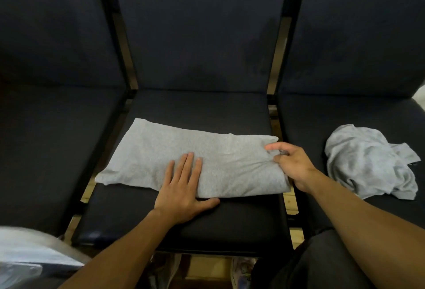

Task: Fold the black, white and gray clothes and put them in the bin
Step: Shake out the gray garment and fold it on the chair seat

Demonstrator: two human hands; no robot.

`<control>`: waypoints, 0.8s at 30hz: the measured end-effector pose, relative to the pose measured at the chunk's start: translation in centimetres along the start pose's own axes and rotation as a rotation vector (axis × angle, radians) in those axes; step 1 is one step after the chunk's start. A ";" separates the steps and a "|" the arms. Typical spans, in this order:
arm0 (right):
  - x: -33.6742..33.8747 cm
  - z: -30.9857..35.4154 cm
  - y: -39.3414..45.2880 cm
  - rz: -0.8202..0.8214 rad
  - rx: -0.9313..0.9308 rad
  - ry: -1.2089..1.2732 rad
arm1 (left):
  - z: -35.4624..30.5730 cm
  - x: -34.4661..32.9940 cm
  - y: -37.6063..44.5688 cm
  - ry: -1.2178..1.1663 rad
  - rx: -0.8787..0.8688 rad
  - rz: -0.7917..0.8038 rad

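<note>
A gray garment [156, 150], folded into a long strip, lies across the middle seat [207, 219] of a row of dark chairs. My left hand [184, 187] presses flat on its near edge with straight fingers and the thumb on the seat. My right hand [289, 162] pinches the strip's right end, bunching the cloth there. A second gray garment [368, 162] lies crumpled on the right seat. At the bottom left corner a pale blurred container [27, 256] shows, with light cloth in it.
Dark padded seats and backrests fill the view, with narrow gaps and metal frames between them. Wooden floor [207, 265] shows under the middle seat. My dark-clothed knee [322, 261] is at the lower right.
</note>
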State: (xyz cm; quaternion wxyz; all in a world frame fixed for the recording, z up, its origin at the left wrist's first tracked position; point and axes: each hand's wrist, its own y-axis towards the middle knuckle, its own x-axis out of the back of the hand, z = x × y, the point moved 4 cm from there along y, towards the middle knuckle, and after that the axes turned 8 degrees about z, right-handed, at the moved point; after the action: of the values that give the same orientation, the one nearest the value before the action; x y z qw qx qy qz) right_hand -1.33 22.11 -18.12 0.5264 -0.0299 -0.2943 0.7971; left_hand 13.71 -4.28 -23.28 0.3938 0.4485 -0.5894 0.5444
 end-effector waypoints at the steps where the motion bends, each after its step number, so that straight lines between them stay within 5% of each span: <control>1: -0.1 0.0 -0.2 -0.001 -0.018 0.064 | -0.1 0.0 0.0 0.001 -0.002 0.007; 5: -1.1 1.8 -1.3 -0.047 -0.039 0.251 | -0.5 0.2 0.0 -0.001 -0.010 0.002; 10: -8.0 10.6 -1.5 -0.031 0.138 0.159 | -0.5 0.7 -0.2 -0.077 0.020 -0.036; 15: -18.2 21.4 -4.4 0.538 0.313 0.466 | 0.5 1.6 -1.4 -0.372 0.169 -0.172; 17: -20.5 21.6 -4.5 0.628 0.407 0.226 | 0.6 1.6 -1.6 -0.435 0.207 -0.193; 19: -21.5 18.9 -3.2 0.567 0.523 -0.280 | 0.7 1.1 -1.4 -0.477 0.202 -0.186; 22: -22.0 11.9 -0.8 0.641 0.381 -0.890 | 1.0 1.2 -1.2 -0.584 0.108 -0.369; 24: -21.6 8.9 -0.3 0.650 0.312 -1.053 | 1.2 1.3 -1.4 -0.641 0.029 -0.432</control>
State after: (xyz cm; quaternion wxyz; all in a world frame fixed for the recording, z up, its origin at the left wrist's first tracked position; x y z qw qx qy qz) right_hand 5.35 -0.26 -16.30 0.0409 0.3551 -0.3697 0.8576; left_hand 14.72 -5.56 -21.77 0.2886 0.7153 -0.5668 0.2894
